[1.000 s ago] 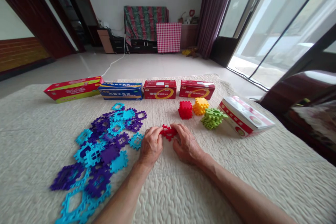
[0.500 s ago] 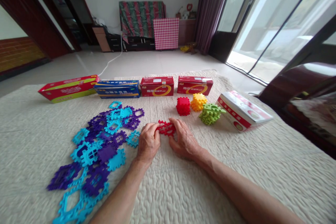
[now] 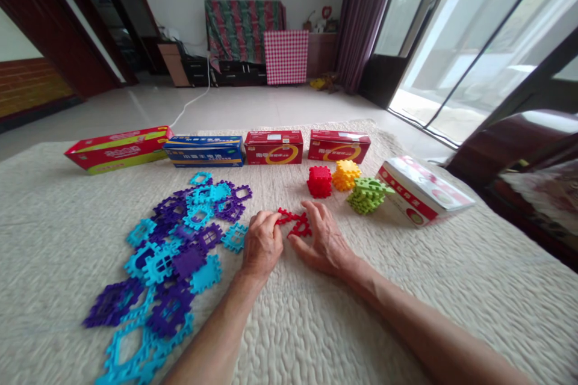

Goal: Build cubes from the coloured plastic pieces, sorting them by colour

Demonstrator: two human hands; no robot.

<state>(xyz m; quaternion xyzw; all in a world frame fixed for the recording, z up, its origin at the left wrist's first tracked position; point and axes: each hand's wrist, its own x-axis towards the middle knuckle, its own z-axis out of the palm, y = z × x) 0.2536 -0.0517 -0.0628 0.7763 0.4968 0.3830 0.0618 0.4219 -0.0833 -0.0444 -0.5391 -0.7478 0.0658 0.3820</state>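
Red interlocking plastic tiles (image 3: 301, 227) with toothed edges and cut-out centres lie on the quilted cover between my hands. My left hand (image 3: 263, 242) is closed, its thumb and fingertips pinching the left end of a red tile. My right hand (image 3: 326, 243) has its thumb spread from its stretched fingers, around the right side of the red tiles. Whether its fingertips touch them is hard to tell. Behind it stand a red stack of tiles (image 3: 320, 182), a yellow stack (image 3: 346, 175) and a green stack (image 3: 368, 197).
A heap of purple tiles (image 3: 188, 261) and light-blue tiles (image 3: 206, 274) spreads at left. Along the far edge stand a red-and-green box (image 3: 120, 150), a blue box (image 3: 203, 151) and two red boxes (image 3: 274, 148). A white-and-red box (image 3: 422, 192) is at right.
My right hand has loosened, its thumb and fingers now wider apart. The red tiles have spread and show more between my hands. The view has shifted slightly.
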